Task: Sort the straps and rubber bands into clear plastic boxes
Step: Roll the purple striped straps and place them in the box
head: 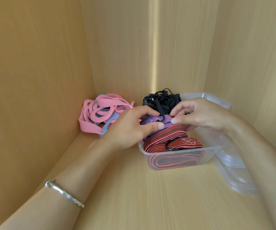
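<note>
A clear plastic box [180,154] stands on the wooden shelf and holds folded red-and-black striped straps [170,138] with black rings. On top of them lies a blue-and-red striped strap [167,122] with a black ring. My left hand [130,127] grips that strap from the left, thumb under and fingers over. My right hand [198,114] pinches it from the right at the ring. A heap of pink and light-blue rubber bands [100,112] lies in the back left corner. A tangle of black straps [163,101] sits behind the box.
More clear plastic boxes [233,166] are stacked on their side against the right wall, partly behind my right forearm. Wooden walls close in on the left, back and right. A silver bracelet [64,193] is on my left wrist.
</note>
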Available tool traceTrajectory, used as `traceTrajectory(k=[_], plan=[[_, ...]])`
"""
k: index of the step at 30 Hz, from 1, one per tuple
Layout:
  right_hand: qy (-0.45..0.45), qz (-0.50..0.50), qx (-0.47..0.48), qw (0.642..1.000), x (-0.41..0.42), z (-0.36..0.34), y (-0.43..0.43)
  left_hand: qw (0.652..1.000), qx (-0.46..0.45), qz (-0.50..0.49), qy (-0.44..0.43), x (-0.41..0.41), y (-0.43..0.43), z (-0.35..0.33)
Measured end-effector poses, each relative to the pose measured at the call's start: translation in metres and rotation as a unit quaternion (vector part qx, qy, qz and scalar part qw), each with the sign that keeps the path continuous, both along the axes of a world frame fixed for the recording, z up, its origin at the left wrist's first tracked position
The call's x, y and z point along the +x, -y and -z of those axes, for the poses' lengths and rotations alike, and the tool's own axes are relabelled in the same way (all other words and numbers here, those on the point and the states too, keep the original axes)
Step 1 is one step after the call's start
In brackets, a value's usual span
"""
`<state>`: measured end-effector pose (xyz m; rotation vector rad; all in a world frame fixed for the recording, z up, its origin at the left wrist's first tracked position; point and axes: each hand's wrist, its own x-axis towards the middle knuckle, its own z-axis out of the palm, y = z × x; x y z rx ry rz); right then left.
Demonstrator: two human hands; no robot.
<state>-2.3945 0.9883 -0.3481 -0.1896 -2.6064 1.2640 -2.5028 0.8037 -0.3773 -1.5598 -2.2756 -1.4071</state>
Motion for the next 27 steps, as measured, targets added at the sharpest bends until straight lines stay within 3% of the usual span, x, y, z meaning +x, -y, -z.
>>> traceTrajectory(k=[12,15,18,27], plan=[[0.024,0.024,0.081,0.996,-0.005,0.001,0.002,0.998,-0.054,0.029,-0.025,-0.008,0.006,-0.003],[0.023,0.021,0.085,0.996,-0.004,0.001,0.002,0.994,-0.086,0.062,0.038,-0.007,0.014,-0.011],[0.017,0.013,0.083,0.996,-0.003,0.0,0.004,0.988,-0.088,0.091,0.084,-0.006,0.019,-0.015],[-0.01,-0.03,0.037,0.999,-0.004,0.0,0.008,0.99,-0.098,0.072,0.077,-0.002,0.025,-0.02]])
